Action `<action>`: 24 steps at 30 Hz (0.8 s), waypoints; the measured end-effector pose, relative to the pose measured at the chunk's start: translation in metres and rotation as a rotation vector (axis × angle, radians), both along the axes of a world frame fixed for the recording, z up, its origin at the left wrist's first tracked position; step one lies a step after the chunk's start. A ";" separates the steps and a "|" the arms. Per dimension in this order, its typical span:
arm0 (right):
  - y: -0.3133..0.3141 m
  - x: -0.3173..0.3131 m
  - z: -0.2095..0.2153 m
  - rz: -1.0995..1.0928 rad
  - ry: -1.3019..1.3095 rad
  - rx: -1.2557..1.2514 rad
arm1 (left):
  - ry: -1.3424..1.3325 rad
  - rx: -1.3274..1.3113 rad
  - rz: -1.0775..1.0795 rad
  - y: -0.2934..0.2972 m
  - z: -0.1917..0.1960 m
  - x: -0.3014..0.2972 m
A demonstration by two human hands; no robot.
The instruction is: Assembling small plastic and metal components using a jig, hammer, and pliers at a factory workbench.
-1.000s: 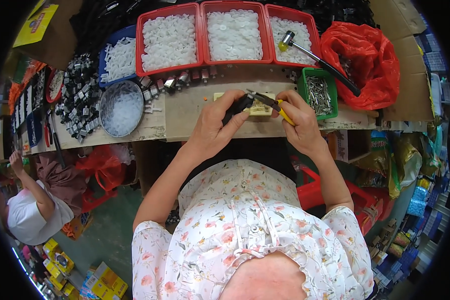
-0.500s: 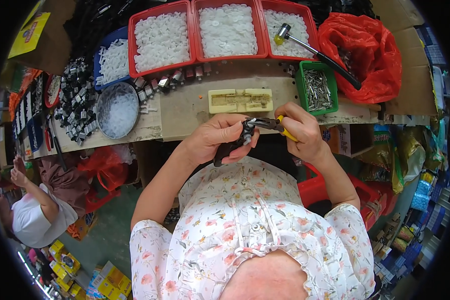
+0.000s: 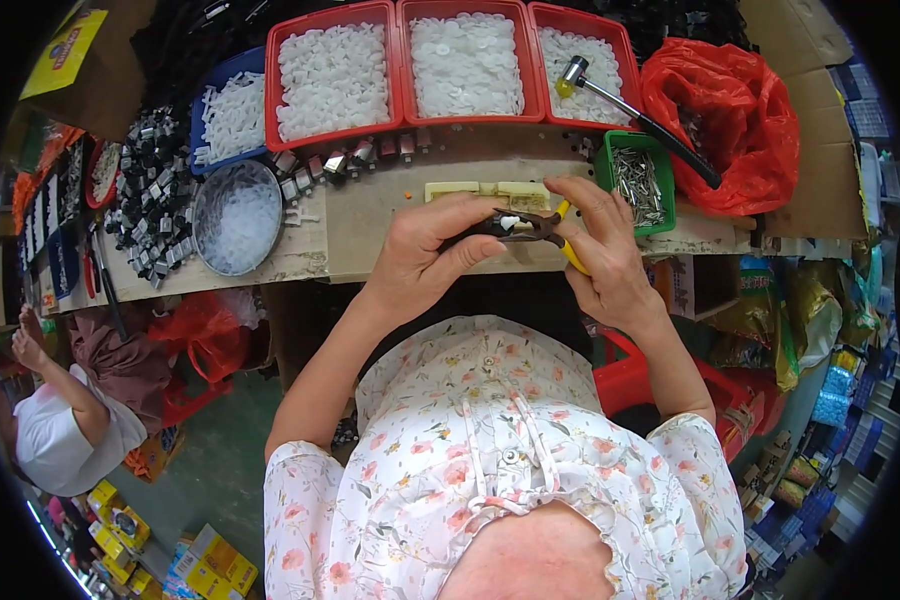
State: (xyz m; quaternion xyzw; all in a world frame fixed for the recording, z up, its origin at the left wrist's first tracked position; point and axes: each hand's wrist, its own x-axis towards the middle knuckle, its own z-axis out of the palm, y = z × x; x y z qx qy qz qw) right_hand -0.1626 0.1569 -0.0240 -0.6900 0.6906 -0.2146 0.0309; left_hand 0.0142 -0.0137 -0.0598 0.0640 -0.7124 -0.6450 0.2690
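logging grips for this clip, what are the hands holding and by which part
Left hand pinches a small dark part at its left end. Right hand holds a yellow-handled tool by its handle, tip at the part.

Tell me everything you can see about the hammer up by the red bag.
The hammer is small, with a shiny metal head bearing a yellow face and a dark slim handle. It lies slanted: the head rests on the white parts in the right red bin, and the handle runs down and right above the green bin onto the red bag. No hand touches it.
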 end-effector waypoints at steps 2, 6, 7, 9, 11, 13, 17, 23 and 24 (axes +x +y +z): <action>0.000 0.002 0.001 0.004 0.012 0.004 | 0.001 -0.128 -0.005 -0.001 0.001 0.000; 0.002 0.002 -0.005 -0.002 -0.020 0.003 | 0.023 -0.196 -0.006 -0.001 0.000 -0.001; 0.003 0.002 -0.007 -0.009 -0.008 -0.021 | -0.035 -0.172 -0.026 0.000 0.005 0.001; 0.007 0.001 -0.008 -0.007 -0.008 -0.015 | -0.095 -0.149 -0.053 0.005 0.008 0.001; 0.009 0.001 -0.009 -0.002 -0.008 -0.009 | -0.052 -0.151 0.022 0.011 0.006 0.000; 0.008 0.003 -0.010 -0.020 -0.053 0.004 | -0.057 -0.131 0.025 0.011 0.000 0.000; 0.002 -0.003 -0.006 0.009 -0.134 -0.076 | -0.082 -0.006 0.045 0.012 -0.006 -0.001; 0.000 -0.006 -0.011 0.008 -0.173 -0.103 | -0.158 -0.010 0.038 0.006 -0.005 0.005; 0.001 -0.005 -0.011 0.009 -0.187 -0.065 | -0.152 -0.016 0.038 0.007 -0.003 0.006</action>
